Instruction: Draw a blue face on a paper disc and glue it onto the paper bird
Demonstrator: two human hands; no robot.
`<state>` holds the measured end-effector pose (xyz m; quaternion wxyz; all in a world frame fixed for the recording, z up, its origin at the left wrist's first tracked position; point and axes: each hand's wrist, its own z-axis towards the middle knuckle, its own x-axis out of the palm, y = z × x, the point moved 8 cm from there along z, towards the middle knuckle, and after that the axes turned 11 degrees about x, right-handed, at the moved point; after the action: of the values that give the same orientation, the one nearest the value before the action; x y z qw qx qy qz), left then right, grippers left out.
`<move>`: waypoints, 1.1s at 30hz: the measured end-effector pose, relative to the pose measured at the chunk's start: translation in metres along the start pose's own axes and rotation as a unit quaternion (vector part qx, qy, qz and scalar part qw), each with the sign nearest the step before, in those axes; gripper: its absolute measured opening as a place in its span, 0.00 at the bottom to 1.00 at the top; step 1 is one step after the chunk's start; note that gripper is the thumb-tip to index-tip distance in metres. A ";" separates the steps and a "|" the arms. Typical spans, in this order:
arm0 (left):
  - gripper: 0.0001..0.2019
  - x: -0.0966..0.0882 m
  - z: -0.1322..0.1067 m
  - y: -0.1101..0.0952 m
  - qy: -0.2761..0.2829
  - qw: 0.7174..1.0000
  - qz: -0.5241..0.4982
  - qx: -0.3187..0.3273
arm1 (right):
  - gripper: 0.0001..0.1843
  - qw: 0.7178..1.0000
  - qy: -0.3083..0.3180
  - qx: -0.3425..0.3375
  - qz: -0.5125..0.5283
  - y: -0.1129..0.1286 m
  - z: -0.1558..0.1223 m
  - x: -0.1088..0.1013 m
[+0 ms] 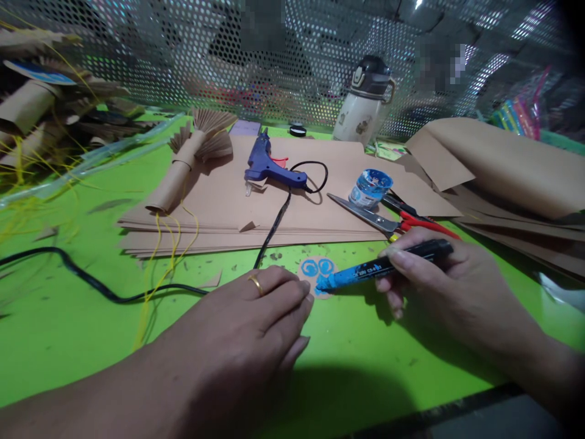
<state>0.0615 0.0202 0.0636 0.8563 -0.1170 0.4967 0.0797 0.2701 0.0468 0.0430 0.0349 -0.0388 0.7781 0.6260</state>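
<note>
In my right hand (439,280) is a black marker (361,275), its front end smeared with blue paint. Its tip touches a small round piece of brown paper (313,281), which lies on the green table (356,378). Two blue rings are painted on the upper part of the paper, with more blue below, under the tip. My left hand (269,311), a ring on one finger, presses its fingertips together at the left edge of this disc. What the thumb does underneath is partly hidden.
Behind my hands, stacked brown paper sheets (219,235) bear a blue glue gun (269,164), a blue paint jar (369,190), scissors (365,214) and a paper-tube figure (173,177). A black cord (91,286) runs left. A bottle (363,107) stands by the perforated screen (183,61).
</note>
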 end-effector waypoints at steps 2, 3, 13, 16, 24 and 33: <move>0.14 0.000 0.000 0.000 -0.003 1.000 -0.005 -0.002 | 0.12 1.000 0.000 -0.001 0.001 0.000 0.000 0.001; 0.14 0.001 0.000 0.001 -0.003 1.000 -0.007 -0.005 | 0.12 1.000 0.000 -0.003 0.003 0.000 0.000 0.001; 0.12 0.001 -0.002 0.001 -0.005 1.000 -0.023 -0.004 | 0.10 1.000 0.019 0.007 0.018 -0.001 -0.001 0.001; 0.12 0.001 -0.004 0.001 -0.003 1.000 -0.022 -0.002 | 0.11 1.000 0.008 0.004 0.018 -0.001 -0.003 -0.002; 0.13 0.000 0.000 0.001 -0.009 1.000 -0.014 0.001 | 0.10 1.000 0.009 -0.013 -0.004 0.006 -0.001 0.003; 0.14 -0.001 0.001 0.000 -0.018 1.000 -0.006 0.011 | 0.11 1.000 0.019 -0.011 -0.003 0.006 -0.001 0.005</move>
<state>0.0621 0.0203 0.0653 0.8669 -0.1091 0.4812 0.0710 0.2644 0.0467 0.0490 0.0213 -0.0533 0.7718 0.6333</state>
